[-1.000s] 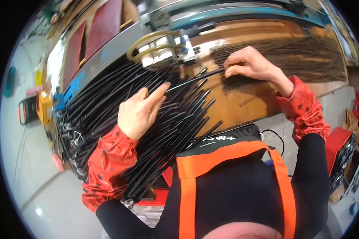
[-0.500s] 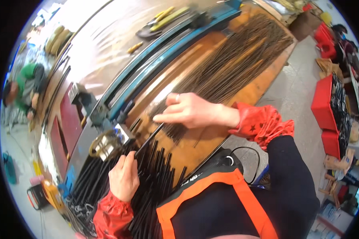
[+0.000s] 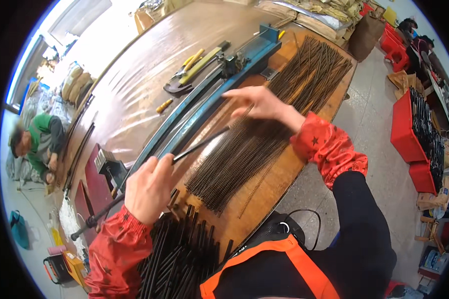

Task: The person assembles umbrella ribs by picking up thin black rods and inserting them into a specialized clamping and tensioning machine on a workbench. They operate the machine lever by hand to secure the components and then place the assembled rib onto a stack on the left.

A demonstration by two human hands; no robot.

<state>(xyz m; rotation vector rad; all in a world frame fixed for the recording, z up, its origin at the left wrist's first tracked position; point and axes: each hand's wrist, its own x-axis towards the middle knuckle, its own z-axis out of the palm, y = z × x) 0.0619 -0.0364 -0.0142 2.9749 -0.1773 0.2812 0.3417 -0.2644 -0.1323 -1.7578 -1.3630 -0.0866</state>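
My left hand [image 3: 148, 190] is closed around a slim black tube [image 3: 200, 142] that slants up to the right. On the other side of that hand, roughly in line, a black rod [image 3: 99, 217] with a collar and knobbed end sticks out; whether both are one piece, I cannot tell. My right hand [image 3: 263, 103] pinches a thin coil spring [image 3: 243, 117] near the tube's upper end, its index finger stretched to the left. Below it, many long thin springs [image 3: 229, 172] lie side by side on the wooden board [image 3: 277, 192]. Black tubes [image 3: 172, 259] stand bunched below my left hand.
A long blue metal rail [image 3: 189, 117] with a slider crosses the table. Beyond it lie a hammer [image 3: 177, 88], yellow-handled pliers [image 3: 192, 60] and a small yellow handle [image 3: 164, 105]. Red bins [image 3: 404, 129] of black parts stand at right. At far left, a person in green [image 3: 37, 132] bends forward.
My right hand has moved up and right and now shows a spring at its fingers. My left hand has risen with the tube, and the whole view has shifted.
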